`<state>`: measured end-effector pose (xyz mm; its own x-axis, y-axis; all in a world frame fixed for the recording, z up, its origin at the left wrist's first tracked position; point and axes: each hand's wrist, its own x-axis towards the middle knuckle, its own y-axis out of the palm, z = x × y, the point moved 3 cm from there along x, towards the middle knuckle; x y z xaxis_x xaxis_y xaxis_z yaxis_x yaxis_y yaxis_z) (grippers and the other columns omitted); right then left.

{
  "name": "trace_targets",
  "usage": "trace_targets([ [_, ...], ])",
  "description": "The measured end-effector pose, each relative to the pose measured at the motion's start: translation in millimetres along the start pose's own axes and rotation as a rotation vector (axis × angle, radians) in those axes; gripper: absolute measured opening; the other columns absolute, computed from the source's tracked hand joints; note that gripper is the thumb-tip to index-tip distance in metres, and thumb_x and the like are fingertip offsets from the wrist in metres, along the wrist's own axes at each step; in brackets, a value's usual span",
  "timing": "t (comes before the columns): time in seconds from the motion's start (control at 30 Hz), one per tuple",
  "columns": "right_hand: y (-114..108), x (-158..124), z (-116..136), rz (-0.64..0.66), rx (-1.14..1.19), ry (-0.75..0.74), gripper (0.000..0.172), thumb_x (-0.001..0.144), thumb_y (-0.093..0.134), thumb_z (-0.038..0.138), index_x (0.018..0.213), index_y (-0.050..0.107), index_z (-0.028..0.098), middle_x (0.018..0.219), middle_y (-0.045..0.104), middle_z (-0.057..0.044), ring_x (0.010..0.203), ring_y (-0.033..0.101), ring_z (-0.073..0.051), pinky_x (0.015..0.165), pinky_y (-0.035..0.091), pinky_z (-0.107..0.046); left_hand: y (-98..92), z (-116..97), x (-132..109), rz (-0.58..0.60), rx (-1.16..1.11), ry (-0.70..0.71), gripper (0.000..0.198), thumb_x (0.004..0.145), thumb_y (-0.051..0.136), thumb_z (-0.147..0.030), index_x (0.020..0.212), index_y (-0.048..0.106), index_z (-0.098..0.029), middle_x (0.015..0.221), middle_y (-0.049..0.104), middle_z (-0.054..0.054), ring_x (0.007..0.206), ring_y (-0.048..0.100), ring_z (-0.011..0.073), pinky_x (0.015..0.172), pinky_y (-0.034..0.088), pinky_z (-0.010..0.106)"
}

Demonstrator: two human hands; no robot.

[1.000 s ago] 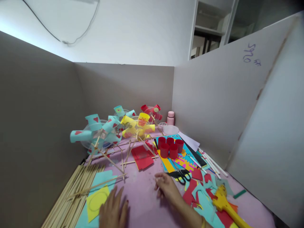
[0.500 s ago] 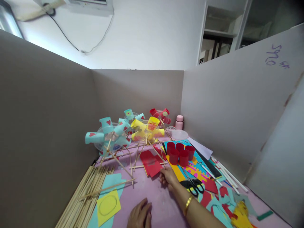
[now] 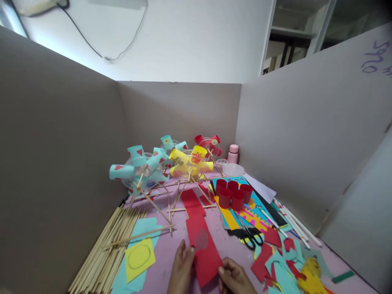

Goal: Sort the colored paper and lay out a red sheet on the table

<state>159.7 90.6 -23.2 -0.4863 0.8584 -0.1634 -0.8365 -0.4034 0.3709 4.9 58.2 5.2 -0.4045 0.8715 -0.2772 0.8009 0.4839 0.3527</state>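
Observation:
A long strip of red paper lies tilted between my hands, with a grey smudged patch near its middle. At its left edge, my left hand is closed with thumb and fingers on the paper. My right hand pinches the lower right edge. Just beyond the far end is another red paper piece, partly under wooden sticks. To the left, a yellow paper square bearing a drawn circle rests on light-blue paper.
Stick-framed wheels with blue cups and yellow cups stand behind. Several red paper cylinders, black-handled scissors and paper scraps lie right. Wooden sticks line the left. Grey partitions enclose the table.
My right hand has brought the red paper strip from the stick frame toward me. My left hand, earlier resting on the table, now grips its left edge. The view has shifted slightly.

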Motion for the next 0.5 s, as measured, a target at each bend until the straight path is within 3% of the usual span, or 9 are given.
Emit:
trace_targets([
  [0.07, 4, -2, -1, 0.036, -0.01, -0.03, 0.05, 0.056, 0.072, 0.062, 0.063, 0.055, 0.015, 0.039, 0.054, 0.005, 0.032, 0.039, -0.002, 0.037, 0.023, -0.015, 5.9, -4, -1, 0.067, -0.013, -0.024, 0.077, 0.069, 0.071, -0.04, 0.129, 0.037, -0.005, 0.113, 0.065, 0.022, 0.1, 0.064, 0.0298, 0.084, 0.049, 0.038],
  [0.17, 6, -3, 1, 0.079, 0.0, -0.048, 0.05, 0.058, 0.07, 0.062, 0.063, 0.056, 0.015, 0.042, 0.053, 0.005, 0.035, 0.042, -0.004, 0.039, 0.025, -0.016, 10.9, -11, -6, 0.173, 0.009, -0.037, 0.053, 0.07, 0.07, -0.04, 0.11, 0.056, -0.008, 0.093, 0.073, 0.017, 0.086, 0.068, 0.0295, 0.075, 0.051, 0.038],
  [0.27, 5, -3, 8, 0.098, 0.031, -0.048, 0.048, 0.067, 0.063, 0.063, 0.075, 0.058, 0.016, 0.047, 0.052, 0.005, 0.035, 0.043, -0.006, 0.036, 0.024, -0.016, 15.3, -15, -14, 0.271, 0.06, -0.062, 0.038, 0.071, 0.069, -0.041, 0.094, 0.065, -0.01, 0.077, 0.074, 0.012, 0.073, 0.069, 0.0268, 0.069, 0.05, 0.036],
  [0.33, 5, -5, 19, 0.099, 0.071, -0.077, 0.047, 0.069, 0.063, 0.061, 0.087, 0.059, 0.018, 0.055, 0.058, 0.003, 0.04, 0.05, -0.009, 0.039, 0.031, -0.018, 18.9, -15, -19, 0.347, 0.116, -0.086, 0.034, 0.067, 0.073, -0.039, 0.085, 0.069, -0.01, 0.069, 0.072, 0.01, 0.067, 0.067, 0.0251, 0.066, 0.049, 0.035],
  [0.4, 5, -8, 32, 0.102, 0.1, -0.147, 0.049, 0.067, 0.068, 0.056, 0.098, 0.06, 0.019, 0.07, 0.066, -0.002, 0.055, 0.059, -0.014, 0.051, 0.042, -0.023, 21.6, -14, -23, 0.406, 0.186, -0.104, 0.031, 0.062, 0.076, -0.036, 0.077, 0.071, -0.01, 0.064, 0.071, 0.008, 0.061, 0.065, 0.023, 0.062, 0.048, 0.032],
  [0.5, 1, -13, 46, 0.026, 0.078, -0.226, 0.039, 0.066, 0.073, 0.046, 0.091, 0.066, 0.017, 0.081, 0.07, -0.008, 0.073, 0.063, -0.021, 0.069, 0.047, -0.032, 21.0, -15, -26, 0.415, 0.286, -0.084, 0.027, 0.06, 0.078, -0.036, 0.067, 0.07, -0.01, 0.059, 0.068, 0.005, 0.056, 0.06, 0.0181, 0.054, 0.042, 0.026],
])
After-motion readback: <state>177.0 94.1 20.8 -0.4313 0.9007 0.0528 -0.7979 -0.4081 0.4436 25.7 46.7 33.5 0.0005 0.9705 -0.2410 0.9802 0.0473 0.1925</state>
